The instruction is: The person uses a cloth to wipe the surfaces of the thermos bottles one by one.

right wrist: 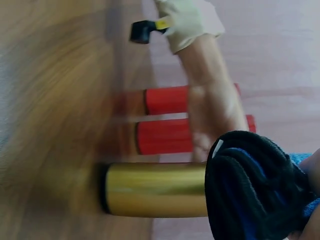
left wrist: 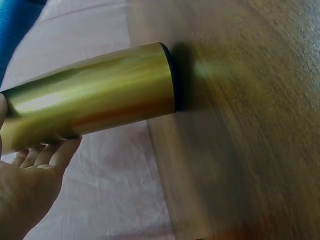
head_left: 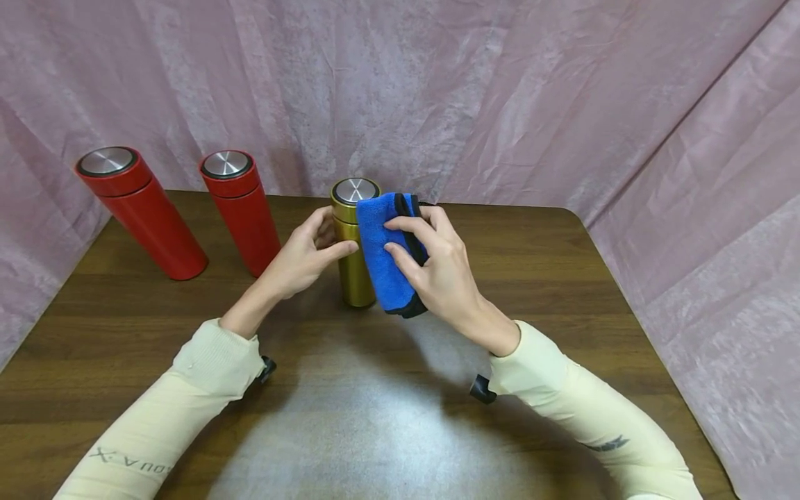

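Note:
A gold thermos flask with a silver disc on its lid stands upright, its dark base at the tabletop in the left wrist view. My left hand grips its upper part from the left, thumb in front and fingers round the back. In my right hand is a folded blue cloth with black edging, pinched between thumb and fingers. The cloth lies against the flask's right side and covers part of it. The cloth's folded black edges hide the flask's upper end in the right wrist view.
Two red thermos flasks, one at the far left and one nearer, stand on the wooden table left of the gold one. Behind the table's back edge hangs a pink curtain, which continues along the right side.

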A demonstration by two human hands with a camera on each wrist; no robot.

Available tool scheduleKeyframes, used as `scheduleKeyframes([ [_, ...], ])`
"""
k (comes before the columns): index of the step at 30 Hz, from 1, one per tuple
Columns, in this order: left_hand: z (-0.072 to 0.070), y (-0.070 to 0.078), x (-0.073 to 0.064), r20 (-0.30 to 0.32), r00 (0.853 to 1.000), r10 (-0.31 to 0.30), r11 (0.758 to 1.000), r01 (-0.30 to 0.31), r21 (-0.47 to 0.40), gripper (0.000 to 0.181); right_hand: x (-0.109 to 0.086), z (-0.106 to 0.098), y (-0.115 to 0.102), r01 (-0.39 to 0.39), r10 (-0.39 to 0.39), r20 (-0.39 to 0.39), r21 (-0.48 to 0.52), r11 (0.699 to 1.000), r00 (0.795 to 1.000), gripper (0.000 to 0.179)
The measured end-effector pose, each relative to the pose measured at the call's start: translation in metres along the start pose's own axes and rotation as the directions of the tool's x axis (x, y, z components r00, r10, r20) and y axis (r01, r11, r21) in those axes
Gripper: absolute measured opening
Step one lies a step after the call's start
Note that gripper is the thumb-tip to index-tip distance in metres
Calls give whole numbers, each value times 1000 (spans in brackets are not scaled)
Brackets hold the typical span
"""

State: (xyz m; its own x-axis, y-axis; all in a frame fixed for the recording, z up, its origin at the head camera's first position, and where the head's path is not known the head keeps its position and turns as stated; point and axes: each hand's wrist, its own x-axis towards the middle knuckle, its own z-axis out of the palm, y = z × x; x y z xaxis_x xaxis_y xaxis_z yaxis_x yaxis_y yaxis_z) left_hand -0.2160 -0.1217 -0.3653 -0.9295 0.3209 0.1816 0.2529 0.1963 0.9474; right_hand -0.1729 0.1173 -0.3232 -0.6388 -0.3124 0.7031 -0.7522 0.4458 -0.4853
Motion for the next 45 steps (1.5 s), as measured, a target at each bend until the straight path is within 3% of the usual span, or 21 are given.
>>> scheduleKeyframes([
  [12,0,-1,1,-1,1000,24,999,-24,-28,62,-22,22,15,-15,19,98,-42,999,995,23],
  [18,0,-2,2,-5,1000,21,999,-21,-25,63,-40,30,21,-56,70,218,-70,996,973,21],
  [24,1,0,2,-9,1000,10,1000,-10,-12,65,-55,36,25,-127,166,376,-126,984,912,21],
  [29,2,2,3,-19,1000,21,1000,-21,-8,62,-57,39,25,-160,228,458,-183,970,859,19],
  [36,1,2,4,-19,1000,15,1000,-16,-11,61,-54,40,27,-185,283,552,-227,956,784,19],
  [45,0,2,4,-24,1000,8,1000,-8,-7,63,-50,43,28,-203,333,618,-273,940,712,20],
])
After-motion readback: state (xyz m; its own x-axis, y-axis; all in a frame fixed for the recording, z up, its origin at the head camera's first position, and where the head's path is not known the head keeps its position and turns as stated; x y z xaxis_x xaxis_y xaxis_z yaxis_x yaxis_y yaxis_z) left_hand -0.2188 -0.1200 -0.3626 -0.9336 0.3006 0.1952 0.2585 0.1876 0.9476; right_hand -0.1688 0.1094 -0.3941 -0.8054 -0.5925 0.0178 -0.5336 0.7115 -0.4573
